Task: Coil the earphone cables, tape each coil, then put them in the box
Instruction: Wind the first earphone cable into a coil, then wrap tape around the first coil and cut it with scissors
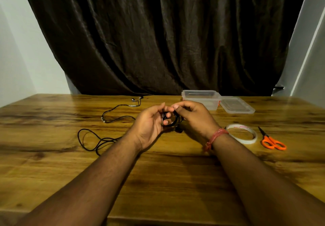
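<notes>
Both hands, left (149, 122) and right (191, 115), pinch one black earphone coil (173, 120) before the lidless box (201, 99).

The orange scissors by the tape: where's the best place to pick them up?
Probably by the orange handle loops of the scissors, coming from above on the near right with the right hand. They lie flat, closed, handles toward the person, blades pointing away.
</notes>
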Demonstrator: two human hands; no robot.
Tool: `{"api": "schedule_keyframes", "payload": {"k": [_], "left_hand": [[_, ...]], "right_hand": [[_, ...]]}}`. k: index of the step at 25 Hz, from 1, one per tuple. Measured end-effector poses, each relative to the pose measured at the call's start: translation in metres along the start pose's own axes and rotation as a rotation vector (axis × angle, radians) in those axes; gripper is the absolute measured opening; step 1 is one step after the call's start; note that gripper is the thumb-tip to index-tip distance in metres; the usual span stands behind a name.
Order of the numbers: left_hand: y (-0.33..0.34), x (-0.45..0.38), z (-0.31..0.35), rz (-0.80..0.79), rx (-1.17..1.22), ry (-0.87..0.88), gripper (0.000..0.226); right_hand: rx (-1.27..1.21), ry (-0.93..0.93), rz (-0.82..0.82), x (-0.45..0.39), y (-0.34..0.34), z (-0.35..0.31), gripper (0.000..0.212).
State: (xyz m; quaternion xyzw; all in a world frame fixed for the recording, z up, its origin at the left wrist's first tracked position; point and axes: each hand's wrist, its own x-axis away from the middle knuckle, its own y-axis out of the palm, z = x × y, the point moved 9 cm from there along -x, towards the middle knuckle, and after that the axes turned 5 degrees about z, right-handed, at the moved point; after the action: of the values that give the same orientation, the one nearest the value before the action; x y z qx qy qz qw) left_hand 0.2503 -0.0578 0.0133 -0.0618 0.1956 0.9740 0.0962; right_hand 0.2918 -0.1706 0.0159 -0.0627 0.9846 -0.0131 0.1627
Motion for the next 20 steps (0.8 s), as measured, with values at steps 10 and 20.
{"api": "schedule_keyframes", "payload": {"k": [10,20], "left_hand": [[-0.006,0.001,0.004,0.081,-0.006,0.02,0.051],[-0.004,0.006,0.008,0.162,-0.16,0.099,0.032]], "right_hand": [[0.123,-0.049,0.295,0.002,-0.05,-0.021,0.019],[1.573,0.332,-0.077,0.061,-0.13,-0.021,0.03]]}}
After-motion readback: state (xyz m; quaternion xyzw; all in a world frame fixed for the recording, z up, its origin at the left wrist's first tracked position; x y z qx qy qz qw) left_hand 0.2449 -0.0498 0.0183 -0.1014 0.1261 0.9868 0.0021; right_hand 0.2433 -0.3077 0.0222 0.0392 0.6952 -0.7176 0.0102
